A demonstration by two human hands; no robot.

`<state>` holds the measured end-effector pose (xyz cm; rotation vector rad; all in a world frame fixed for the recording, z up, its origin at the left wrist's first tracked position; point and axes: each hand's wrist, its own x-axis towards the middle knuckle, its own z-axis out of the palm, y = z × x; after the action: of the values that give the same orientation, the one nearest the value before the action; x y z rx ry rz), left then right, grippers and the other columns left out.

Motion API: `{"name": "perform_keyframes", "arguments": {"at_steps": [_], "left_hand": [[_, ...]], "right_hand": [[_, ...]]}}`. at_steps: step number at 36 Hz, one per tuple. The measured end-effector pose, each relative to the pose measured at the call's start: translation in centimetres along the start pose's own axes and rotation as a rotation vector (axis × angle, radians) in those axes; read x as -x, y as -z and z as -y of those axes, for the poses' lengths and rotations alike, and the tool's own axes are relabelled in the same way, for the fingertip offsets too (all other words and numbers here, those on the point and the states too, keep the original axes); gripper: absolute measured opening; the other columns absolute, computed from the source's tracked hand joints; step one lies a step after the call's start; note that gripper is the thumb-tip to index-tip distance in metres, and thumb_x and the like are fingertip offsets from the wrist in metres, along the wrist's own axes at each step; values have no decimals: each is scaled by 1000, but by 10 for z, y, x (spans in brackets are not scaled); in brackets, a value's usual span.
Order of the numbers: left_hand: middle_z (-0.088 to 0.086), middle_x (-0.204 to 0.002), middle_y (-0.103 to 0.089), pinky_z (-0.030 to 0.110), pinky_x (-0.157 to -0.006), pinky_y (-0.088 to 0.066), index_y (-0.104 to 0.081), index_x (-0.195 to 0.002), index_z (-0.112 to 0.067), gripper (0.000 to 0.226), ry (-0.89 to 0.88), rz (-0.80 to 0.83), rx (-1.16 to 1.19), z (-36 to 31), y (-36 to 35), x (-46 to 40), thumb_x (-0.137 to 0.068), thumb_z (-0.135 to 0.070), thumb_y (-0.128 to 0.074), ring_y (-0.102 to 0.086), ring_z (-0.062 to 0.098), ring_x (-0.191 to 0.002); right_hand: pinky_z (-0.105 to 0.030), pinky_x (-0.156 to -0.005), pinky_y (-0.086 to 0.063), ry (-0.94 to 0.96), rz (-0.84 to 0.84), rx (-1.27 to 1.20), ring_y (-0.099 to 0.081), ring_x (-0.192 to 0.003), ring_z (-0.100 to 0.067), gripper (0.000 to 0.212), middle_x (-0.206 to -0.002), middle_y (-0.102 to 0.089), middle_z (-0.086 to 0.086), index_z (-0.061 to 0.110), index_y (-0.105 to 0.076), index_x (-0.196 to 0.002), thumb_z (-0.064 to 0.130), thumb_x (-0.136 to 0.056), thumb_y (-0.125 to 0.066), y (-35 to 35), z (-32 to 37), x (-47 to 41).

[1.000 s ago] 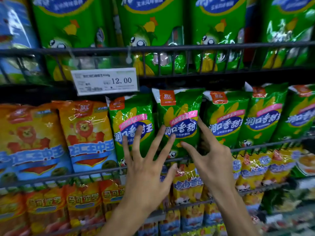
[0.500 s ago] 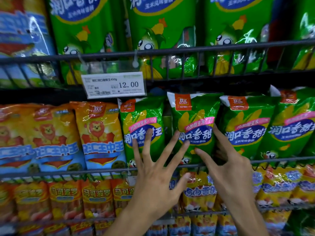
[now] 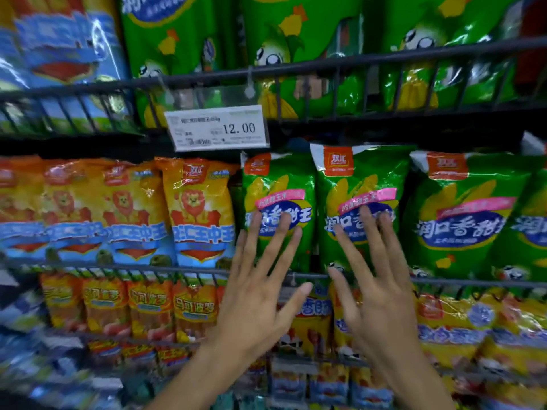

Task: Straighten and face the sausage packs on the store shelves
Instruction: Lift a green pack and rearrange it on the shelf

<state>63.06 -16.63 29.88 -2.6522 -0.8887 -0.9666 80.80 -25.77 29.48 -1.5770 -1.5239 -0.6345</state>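
Green corn sausage packs stand in a row on the middle wire shelf. My left hand [image 3: 260, 279] is spread flat, fingers straight, its fingertips on the front of one green pack [image 3: 278, 184]. My right hand [image 3: 376, 276] is also spread flat, with its fingertips on the neighbouring green pack [image 3: 359, 179]. Both packs stand upright with their labels facing out. More green packs [image 3: 464, 208] continue to the right. Orange and blue sausage packs [image 3: 198, 211] fill the shelf to the left.
A wire rail [image 3: 118, 267] runs along the shelf front below the packs. A price tag reading 12.00 [image 3: 217, 128] hangs from the upper shelf rail. Large green packs [image 3: 296, 48] fill the top shelf. Smaller orange packs [image 3: 148, 306] sit on the shelf below.
Both hands have risen and flattened onto the fronts of two green packs; the right hand came out from beside its pack. The view has shifted so the shelves sit further right.
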Motion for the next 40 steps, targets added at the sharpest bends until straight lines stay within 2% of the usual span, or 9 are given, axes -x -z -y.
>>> {"name": "perform_keyframes", "arguments": {"at_steps": [11,16,20,22,26,29,33,38,40], "left_hand": [[-2,-176,3,50,-129,4,-7,-168,-26,76,10,31,-48,-4,3,1,-108,-58,-42,8,33,-162],[-4,-176,0,48,-129,7,-17,-167,-26,69,-77,35,94,6,13,4,-109,-51,-46,8,31,-162],[-9,-174,-16,37,-131,2,-38,-161,-25,55,-126,9,230,34,26,24,-110,-44,-45,-6,20,-162],[-9,-171,-24,41,-132,-6,-43,-158,-25,52,-142,-20,251,55,32,37,-109,-40,-49,-13,20,-161],[-6,-168,-32,48,-130,-16,-49,-155,-24,49,-107,-73,229,105,46,57,-106,-34,-53,-18,22,-160],[-5,-168,-33,48,-131,-13,-48,-155,-23,51,-56,-106,194,134,53,65,-106,-35,-50,-17,22,-160],[-4,-169,-30,53,-130,-14,-46,-157,-22,53,-38,-102,188,163,61,66,-106,-37,-48,-13,24,-161],[-2,-170,-28,53,-131,-8,-41,-160,-25,55,-155,-106,114,177,68,54,-106,-35,-49,-12,26,-162],[-1,-171,-26,54,-131,-4,-39,-161,-27,57,-163,-118,97,178,69,48,-106,-34,-52,-9,27,-162]], "right_hand": [[-56,-127,-13,-22,17,16,-6,-159,-34,69,-172,-9,-8,20,-29,-162,43,-100,-51,-3,2,2],[-60,-125,-19,-66,37,-30,-7,-159,-31,70,-172,-12,-5,19,-33,-160,37,-97,-58,6,13,2],[-36,-129,-17,-179,2,-99,-19,-157,-18,64,-168,-26,4,18,-40,-156,30,-100,-67,11,34,6],[-27,-127,-18,-206,-19,-92,-26,-154,-15,60,-163,-34,5,16,-44,-154,30,-100,-67,10,48,8],[-33,-122,-31,-251,-80,-147,-35,-147,-7,56,-152,-41,16,19,-48,-149,26,-97,-68,-5,82,10],[-34,-117,-37,-283,-85,-186,-41,-139,-1,49,-143,-46,20,21,-52,-146,31,-101,-65,-21,109,11],[-23,-116,-36,-301,-5,-238,-44,-137,-1,50,-142,-51,15,21,-53,-146,32,-98,-61,-43,145,0],[-13,-114,-34,-358,55,-221,-41,-137,7,61,-149,-46,21,33,-41,-154,39,-97,-61,-56,170,-24],[-18,-110,-40,-377,52,-207,-45,-133,6,67,-150,-46,21,37,-35,-156,45,-95,-60,-62,174,-30]]}}
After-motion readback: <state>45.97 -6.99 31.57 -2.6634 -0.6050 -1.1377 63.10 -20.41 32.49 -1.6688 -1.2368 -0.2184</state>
